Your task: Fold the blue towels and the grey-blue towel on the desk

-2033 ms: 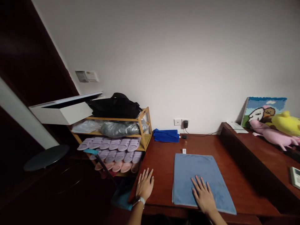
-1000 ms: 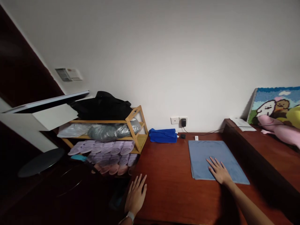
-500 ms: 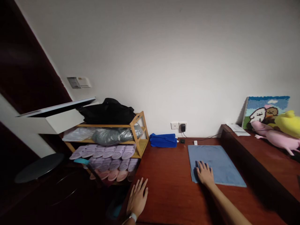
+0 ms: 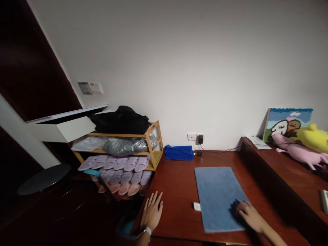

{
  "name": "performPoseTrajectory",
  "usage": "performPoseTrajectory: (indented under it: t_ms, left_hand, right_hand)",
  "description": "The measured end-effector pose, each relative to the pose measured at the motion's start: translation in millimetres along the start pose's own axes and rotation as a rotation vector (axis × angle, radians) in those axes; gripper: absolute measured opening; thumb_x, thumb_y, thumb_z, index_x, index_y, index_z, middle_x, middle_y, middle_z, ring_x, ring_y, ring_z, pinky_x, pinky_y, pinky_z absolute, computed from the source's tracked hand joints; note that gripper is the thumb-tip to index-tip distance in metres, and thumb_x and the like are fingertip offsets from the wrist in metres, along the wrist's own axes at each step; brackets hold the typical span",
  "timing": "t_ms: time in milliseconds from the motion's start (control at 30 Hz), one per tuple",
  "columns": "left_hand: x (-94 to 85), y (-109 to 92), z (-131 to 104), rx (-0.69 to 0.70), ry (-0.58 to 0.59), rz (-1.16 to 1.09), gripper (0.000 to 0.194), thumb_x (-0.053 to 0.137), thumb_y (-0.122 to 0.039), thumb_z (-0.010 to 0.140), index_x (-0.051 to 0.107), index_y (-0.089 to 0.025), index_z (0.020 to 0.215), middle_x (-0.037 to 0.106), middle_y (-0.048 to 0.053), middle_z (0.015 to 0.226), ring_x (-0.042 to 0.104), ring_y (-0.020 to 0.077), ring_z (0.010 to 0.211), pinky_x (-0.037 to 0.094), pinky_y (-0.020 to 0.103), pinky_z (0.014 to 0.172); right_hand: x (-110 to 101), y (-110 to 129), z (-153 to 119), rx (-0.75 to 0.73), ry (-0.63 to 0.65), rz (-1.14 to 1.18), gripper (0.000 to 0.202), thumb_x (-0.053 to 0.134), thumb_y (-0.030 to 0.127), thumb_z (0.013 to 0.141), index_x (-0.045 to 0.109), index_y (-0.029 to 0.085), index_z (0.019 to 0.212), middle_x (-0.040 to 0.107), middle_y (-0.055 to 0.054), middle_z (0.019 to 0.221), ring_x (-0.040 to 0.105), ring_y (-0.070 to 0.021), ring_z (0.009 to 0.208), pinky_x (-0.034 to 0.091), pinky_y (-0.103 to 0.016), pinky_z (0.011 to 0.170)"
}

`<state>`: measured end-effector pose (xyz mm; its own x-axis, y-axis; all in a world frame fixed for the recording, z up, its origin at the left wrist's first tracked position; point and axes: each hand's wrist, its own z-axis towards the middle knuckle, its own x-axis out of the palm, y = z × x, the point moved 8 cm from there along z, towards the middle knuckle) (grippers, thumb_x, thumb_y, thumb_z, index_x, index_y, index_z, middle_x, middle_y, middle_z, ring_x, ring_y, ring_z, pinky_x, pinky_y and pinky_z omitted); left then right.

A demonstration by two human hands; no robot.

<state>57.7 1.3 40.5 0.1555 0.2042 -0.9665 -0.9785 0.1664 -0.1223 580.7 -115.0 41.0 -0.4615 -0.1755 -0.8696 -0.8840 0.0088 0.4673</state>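
Note:
A light blue cloth lies flat on the reddish-brown table, its long side running front to back, with a white tag sticking out at its left edge. My right hand is at the cloth's right edge, fingers bent down; its fingertips are dark and blurred, so whether they pinch the cloth is unclear. Flat on the table's left front edge rests my left hand, fingers spread, holding nothing, with a band on the wrist. A folded dark blue cloth lies at the back left by the wall.
Left of the table stands a wooden rack with slippers, bagged items and a black bag. A plug with a cable sits in the wall socket. On the right surface are a pink plush toy, a yellow one and a picture.
The light blue cloth has turned and come closer, its tag now on the left. My right hand has moved right and nearer, its fingers more bent. My left hand has stayed nearly in place.

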Motion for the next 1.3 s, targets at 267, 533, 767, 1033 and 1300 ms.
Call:
performPoseTrajectory:
  t_ms: [267, 533, 767, 1033, 1300]
  left_hand:
    - [-0.2, -1.1, 0.4, 0.003, -0.019, 0.015, 0.051, 0.042, -0.032, 0.100, 0.052, -0.030, 0.150, 0.047, 0.003, 0.161, 0.040, 0.0251, 0.150, 0.030, 0.048, 0.124]
    - [4.0, 3.9, -0.7, 0.014, -0.024, 0.031, 0.051, 0.041, -0.033, 0.101, 0.050, -0.032, 0.151, 0.045, 0.001, 0.161, 0.039, 0.0245, 0.150, 0.031, 0.049, 0.124]
    - [-0.2, 0.8, -1.7, 0.004, 0.004, 0.003, 0.052, 0.042, -0.032, 0.101, 0.050, -0.031, 0.152, 0.045, 0.002, 0.161, 0.039, 0.0248, 0.150, 0.030, 0.049, 0.124]
    - [-0.6, 0.7, -2.5, 0.005, -0.018, -0.016, 0.052, 0.042, -0.032, 0.100, 0.050, -0.030, 0.152, 0.045, 0.002, 0.162, 0.039, 0.0241, 0.151, 0.030, 0.048, 0.125]
    - [-1.6, 1.2, -2.5, 0.014, -0.024, 0.003, 0.052, 0.042, -0.032, 0.100, 0.051, -0.031, 0.151, 0.046, 0.002, 0.161, 0.041, 0.0252, 0.149, 0.031, 0.050, 0.124]
  right_hand:
    - [30.2, 25.6, 29.7, 0.409, -0.318, -0.195, 0.072, 0.024, 0.064, 0.095, 0.046, 0.030, 0.154, 0.045, -0.008, 0.160, 0.045, -0.0381, 0.144, 0.036, -0.061, 0.115]
    - [62.6, 48.6, 42.4, 0.285, -0.305, -0.317, 0.069, 0.034, 0.067, 0.097, 0.034, 0.038, 0.159, 0.027, -0.002, 0.169, 0.016, -0.0408, 0.156, 0.009, -0.067, 0.123]
    - [-15.2, 1.7, 56.8, -0.144, 0.037, -0.256, 0.059, 0.044, 0.058, 0.096, 0.045, 0.042, 0.153, 0.023, 0.004, 0.170, 0.011, -0.0288, 0.158, 0.007, -0.053, 0.127]
    - [29.0, 15.6, 57.5, 0.326, -0.275, -0.272, 0.062, 0.024, 0.059, 0.100, 0.029, 0.044, 0.159, 0.022, 0.005, 0.171, 0.016, -0.0353, 0.157, 0.020, -0.066, 0.121]
    - [27.3, -7.0, 76.5, 0.281, -0.235, -0.349, 0.062, 0.028, 0.063, 0.098, 0.029, 0.048, 0.158, 0.024, 0.007, 0.170, 0.013, -0.0336, 0.158, 0.009, -0.063, 0.124]
